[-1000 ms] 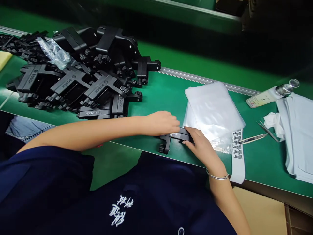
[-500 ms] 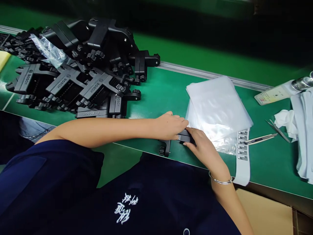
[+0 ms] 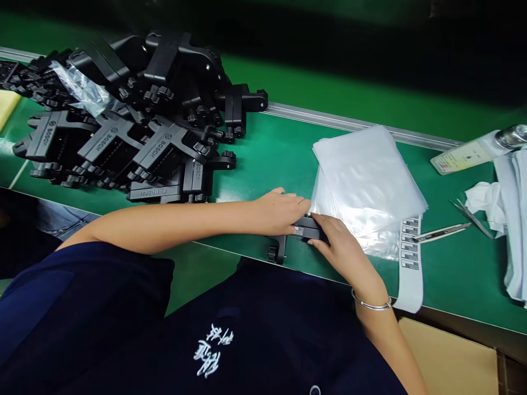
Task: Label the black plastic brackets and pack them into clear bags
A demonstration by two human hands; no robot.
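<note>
A single black plastic part (image 3: pixel 288 238) lies near the front edge of the green belt (image 3: pixel 272 159). My left hand (image 3: pixel 280 211) rests over its top, fingers curled and pressing down by a small label on it. My right hand (image 3: pixel 340 244) grips the part's right end with closed fingers; a metal bangle circles that wrist. Most of the part is hidden under both hands; only its lower leg and a bit of the body show.
A large heap of black BOSCH-marked parts (image 3: pixel 135 126) fills the belt's left, with a crumpled clear bag (image 3: pixel 82 90) on it. Clear plastic bags (image 3: pixel 366 186) are stacked right of my hands. A label strip (image 3: pixel 411 258), tweezers (image 3: pixel 438 233), cloths (image 3: pixel 513 219) and a bottle (image 3: pixel 510 136) lie further right.
My left hand slid a little to the right along the black part, toward my right hand. The part stayed in place; the view shifted slightly.
</note>
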